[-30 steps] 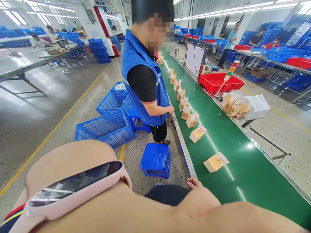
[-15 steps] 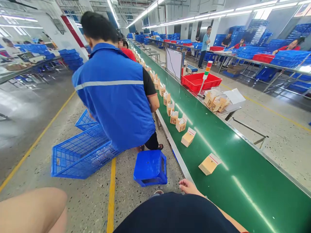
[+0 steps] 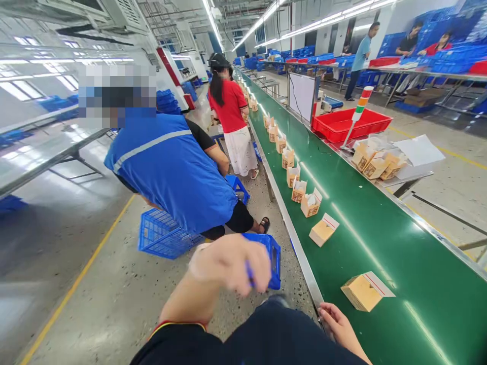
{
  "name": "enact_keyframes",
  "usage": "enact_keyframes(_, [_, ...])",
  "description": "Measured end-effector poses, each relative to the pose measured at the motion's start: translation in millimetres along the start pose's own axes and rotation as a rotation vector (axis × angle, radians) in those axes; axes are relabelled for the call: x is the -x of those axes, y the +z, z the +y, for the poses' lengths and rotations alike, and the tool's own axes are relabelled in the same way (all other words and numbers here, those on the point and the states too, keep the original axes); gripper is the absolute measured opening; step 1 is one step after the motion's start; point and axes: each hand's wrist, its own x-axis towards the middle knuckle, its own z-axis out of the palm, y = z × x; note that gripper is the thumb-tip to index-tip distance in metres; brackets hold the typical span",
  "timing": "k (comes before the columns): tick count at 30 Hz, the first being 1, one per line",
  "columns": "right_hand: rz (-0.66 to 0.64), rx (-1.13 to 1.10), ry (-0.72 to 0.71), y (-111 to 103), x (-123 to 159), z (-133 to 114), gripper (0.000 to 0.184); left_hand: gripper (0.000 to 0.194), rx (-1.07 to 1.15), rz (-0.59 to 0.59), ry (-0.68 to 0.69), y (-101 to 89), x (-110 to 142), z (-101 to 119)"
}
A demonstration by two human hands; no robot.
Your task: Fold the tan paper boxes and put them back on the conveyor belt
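The nearest small box (image 3: 361,294) lies on the green belt (image 3: 380,228), ahead of your right hand (image 3: 337,322) and a little to its right, apart from it. Its white flap with the red strip points across the belt, toward the far side; the long side of this flap runs roughly along the belt. The body of the box looks nearly as wide as it is long, so I cannot tell its long axis surely. Your right hand is at the metal edge (image 3: 283,218), with its fingers loosely bent and a little apart, and no thing is seen in it. Your left hand (image 3: 236,263) is raised in front of the blue stool (image 3: 274,258), with the fingers bent down; it is blurred, so I cannot tell how far it is closed, or if it has hold of something. Farther up the belt lies a second box (image 3: 322,231), its flap also toward the far side, and then comes a row of open boxes (image 3: 299,191). On your left, a person in a blue vest (image 3: 171,172) leans near a blue basket (image 3: 163,235). Beyond the belt is a red tray (image 3: 352,124).
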Motion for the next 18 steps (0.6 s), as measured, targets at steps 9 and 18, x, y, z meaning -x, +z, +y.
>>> enact_keyframes(9, [0.751,0.537,-0.427,18,-57,-63,0.068,0.034,-0.068,0.333,-0.572,74.5,-125,-168])
enact_keyframes(18, [0.689,1.257,-0.219,42,-97,-105,0.029,0.095,-0.328,0.361,-0.378,125.0,-189,-247])
